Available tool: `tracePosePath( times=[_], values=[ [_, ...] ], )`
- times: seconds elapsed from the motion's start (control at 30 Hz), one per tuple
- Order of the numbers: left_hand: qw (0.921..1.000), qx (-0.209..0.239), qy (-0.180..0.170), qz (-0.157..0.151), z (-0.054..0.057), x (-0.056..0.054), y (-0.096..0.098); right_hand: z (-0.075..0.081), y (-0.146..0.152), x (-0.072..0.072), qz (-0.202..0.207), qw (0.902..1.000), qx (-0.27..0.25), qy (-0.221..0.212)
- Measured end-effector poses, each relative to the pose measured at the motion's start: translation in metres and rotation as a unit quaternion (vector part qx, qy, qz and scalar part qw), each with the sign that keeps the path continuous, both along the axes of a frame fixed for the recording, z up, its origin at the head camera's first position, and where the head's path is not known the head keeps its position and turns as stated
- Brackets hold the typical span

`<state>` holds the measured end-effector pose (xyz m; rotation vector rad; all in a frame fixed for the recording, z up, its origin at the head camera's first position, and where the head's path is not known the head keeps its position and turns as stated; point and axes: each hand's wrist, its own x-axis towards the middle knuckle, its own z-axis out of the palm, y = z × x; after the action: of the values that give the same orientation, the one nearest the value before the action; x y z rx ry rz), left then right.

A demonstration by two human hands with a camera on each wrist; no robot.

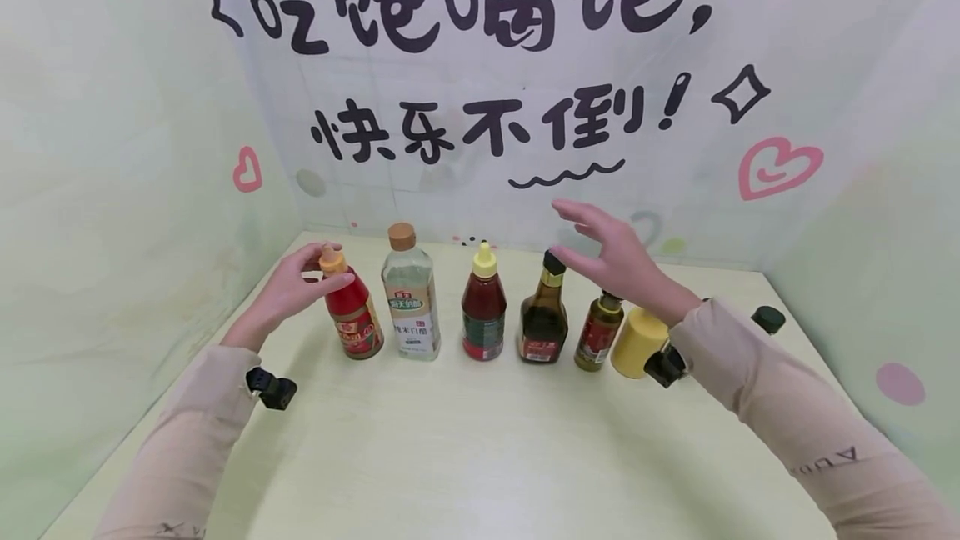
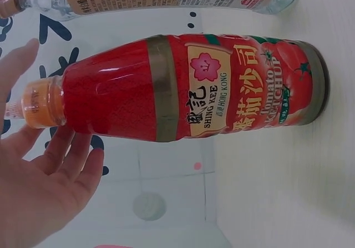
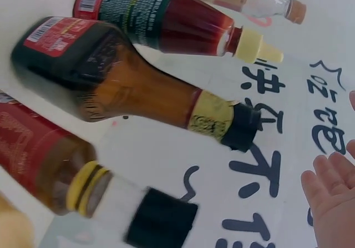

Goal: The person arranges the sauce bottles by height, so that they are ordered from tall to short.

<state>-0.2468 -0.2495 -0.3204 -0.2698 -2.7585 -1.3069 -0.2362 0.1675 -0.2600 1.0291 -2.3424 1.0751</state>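
At the left end of a row of bottles stands a red tomato ketchup bottle (image 2: 119, 87) with an orange cap (image 2: 43, 102). My left hand (image 1: 296, 280) is around its capped top, thumb on one side and loosely bent fingers (image 2: 83, 159) on the other; no firm grip shows. My right hand (image 1: 618, 261), fingers spread and holding nothing, hovers by the top of a dark brown sauce bottle (image 1: 543, 319) with a black cap. In the right wrist view its fingers (image 3: 333, 176) are apart from that bottle's cap (image 3: 243, 127).
Between the hands stand a clear white vinegar bottle (image 1: 410, 307) and a dark red bottle with a yellow nozzle (image 1: 483, 315). Farther right are a small red-labelled bottle (image 1: 598, 332), a yellow container (image 1: 639, 344) and a dark green cap (image 1: 768, 319) partly behind my right arm. A printed backdrop rises behind the table (image 1: 450, 448).
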Motion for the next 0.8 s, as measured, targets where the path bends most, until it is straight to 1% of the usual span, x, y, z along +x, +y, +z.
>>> tracePosePath(
  times=[0.1,0.23,0.43,0.6,0.8],
  values=[
    [1.0000,-0.003,0.000,-0.002,-0.001,-0.001,-0.001,0.007,-0.012,-0.003,0.013,0.9998,-0.003,-0.013],
    [0.9999,-0.007,0.008,-0.006,-0.001,-0.004,-0.002,0.011,-0.029,-0.006,0.024,0.9984,0.008,-0.050],
    [0.9997,-0.016,0.005,-0.017,0.005,-0.007,-0.003,0.012,-0.056,-0.009,0.042,0.9929,0.017,-0.110],
    [0.9994,-0.021,0.014,-0.024,0.009,-0.007,-0.004,0.011,-0.077,-0.014,0.050,0.9904,0.017,-0.128],
    [0.9995,-0.020,0.009,-0.022,0.012,-0.006,-0.005,0.005,-0.102,-0.018,0.070,0.9852,0.011,-0.156]
  ],
)
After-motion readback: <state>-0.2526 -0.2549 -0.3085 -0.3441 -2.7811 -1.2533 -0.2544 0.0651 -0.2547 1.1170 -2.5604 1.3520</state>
